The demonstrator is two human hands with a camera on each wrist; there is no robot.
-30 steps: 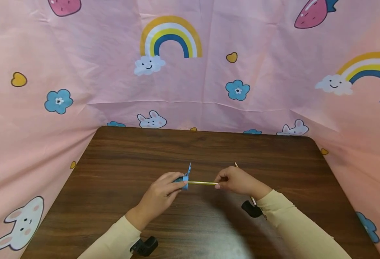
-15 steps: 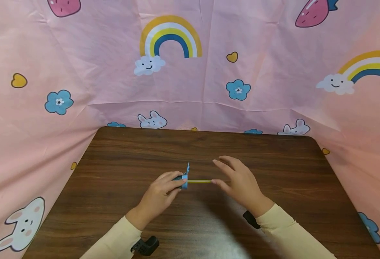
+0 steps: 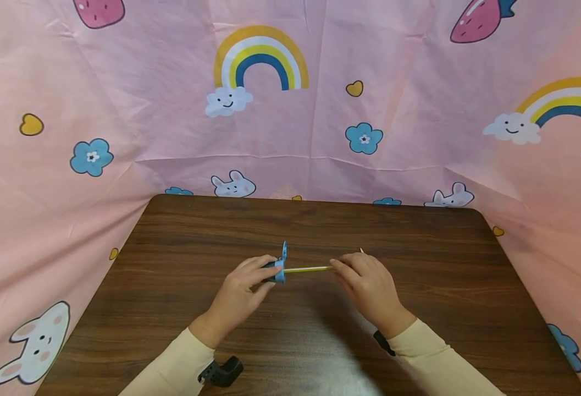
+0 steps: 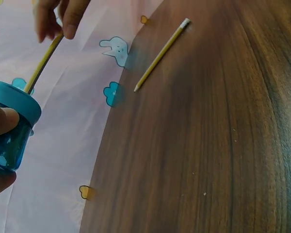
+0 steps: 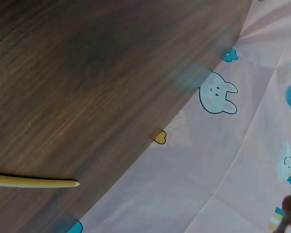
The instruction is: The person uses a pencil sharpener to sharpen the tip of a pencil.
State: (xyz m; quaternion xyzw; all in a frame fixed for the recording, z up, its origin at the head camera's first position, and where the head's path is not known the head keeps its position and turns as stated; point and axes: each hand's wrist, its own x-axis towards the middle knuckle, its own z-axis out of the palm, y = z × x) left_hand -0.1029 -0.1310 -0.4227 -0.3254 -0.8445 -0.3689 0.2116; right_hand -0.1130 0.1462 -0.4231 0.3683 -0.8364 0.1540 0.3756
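In the head view, the left hand (image 3: 241,286)'s fingers gripped one blue jar (image 3: 279,272), its lid (image 3: 284,251) flipped up, above the middle of the counter (image 3: 211,231). One striped pencil (image 3: 305,269) stuck out of its mouth, the outer end pinched by the right hand (image 3: 371,283)'s fingers. The left wrist view showed a translucent jar, contents too dark to tell, and a second pencil (image 4: 161,56) lying on the counter. In the right wrist view, that pencil pointed toward the counter's far edge.
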